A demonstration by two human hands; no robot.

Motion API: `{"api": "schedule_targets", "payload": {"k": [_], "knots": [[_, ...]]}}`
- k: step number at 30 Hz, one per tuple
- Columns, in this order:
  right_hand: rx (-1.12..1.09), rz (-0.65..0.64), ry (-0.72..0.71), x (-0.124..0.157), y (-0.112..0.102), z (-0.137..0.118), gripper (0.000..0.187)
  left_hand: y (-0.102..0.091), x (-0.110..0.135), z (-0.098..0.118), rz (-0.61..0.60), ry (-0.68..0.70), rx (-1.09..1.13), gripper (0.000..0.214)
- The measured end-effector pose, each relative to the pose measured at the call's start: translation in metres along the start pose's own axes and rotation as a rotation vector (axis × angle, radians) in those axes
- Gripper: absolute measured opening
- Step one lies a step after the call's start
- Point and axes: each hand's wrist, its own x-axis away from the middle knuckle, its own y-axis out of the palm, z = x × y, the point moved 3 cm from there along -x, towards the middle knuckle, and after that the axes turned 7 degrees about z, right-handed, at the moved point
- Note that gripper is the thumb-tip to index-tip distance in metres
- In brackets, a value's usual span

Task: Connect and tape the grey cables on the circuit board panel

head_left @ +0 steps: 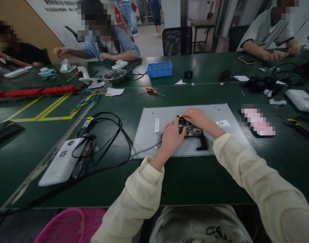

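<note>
Board (pixel 193 131), green and set with small parts and a silvery connector, sits in a black frame (pixel 202 143) whose near right end bends into a hook shape. Both lie over the middle of a pale grey panel (pixel 146 136) on the dark green table (pixel 189 180), and a thin grey cable (pixel 148 149) runs out to the left. The left hand (pixel 172 134) covers the board's left end, gripping it with the thumb on the near side and fingers beyond. The right hand (pixel 197 118) reaches across its far edge, fingers bent down onto it; whether these pinch or merely press cannot be told. Between and below the hands the connector and hook stay uncovered.

Farther across the table stands a blue bin (pixel 159 71), its contents hidden by its side. A metal bowl (pixel 115 76) sits left of it, too small to show clearly what is inside. Below the table's near edge, at left, is a pink openwork basket (pixel 64 226), its contents unclear.
</note>
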Motion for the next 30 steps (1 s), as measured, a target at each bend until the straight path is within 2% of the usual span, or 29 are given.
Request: {"api": "schedule_targets", "payload": {"k": [7,11,14,17,20,23,27,30], "knots": [[-0.109,-0.058,0.005,0.0,-0.002,0.001,0.025,-0.001,0.0,0.001,-0.003,-0.01,-0.001,0.043],[-0.123,-0.042,0.019,0.0,-0.003,0.001,0.027,-0.002,0.0,0.002,-0.003,-0.009,0.006,0.045],[-0.123,-0.014,0.033,0.001,-0.012,0.004,0.031,-0.003,0.0,0.002,-0.004,-0.015,0.012,0.045],[-0.135,0.019,0.058,0.006,-0.029,0.008,0.034,-0.004,0.0,0.002,-0.001,-0.015,0.025,0.045],[-0.116,0.012,0.12,0.023,-0.046,0.02,0.035,-0.005,0.0,0.003,0.019,-0.009,0.036,0.044],[-0.092,0.001,0.207,0.049,-0.054,0.041,0.036,-0.006,-0.001,0.003,0.046,0.019,0.045,0.045],[-0.085,0.036,0.318,0.087,-0.049,0.07,0.037,-0.007,0.0,0.006,0.052,0.087,0.054,0.046],[-0.128,0.045,0.374,0.106,-0.039,0.081,0.035,-0.008,0.001,0.012,0.028,0.157,0.052,0.044]]}}
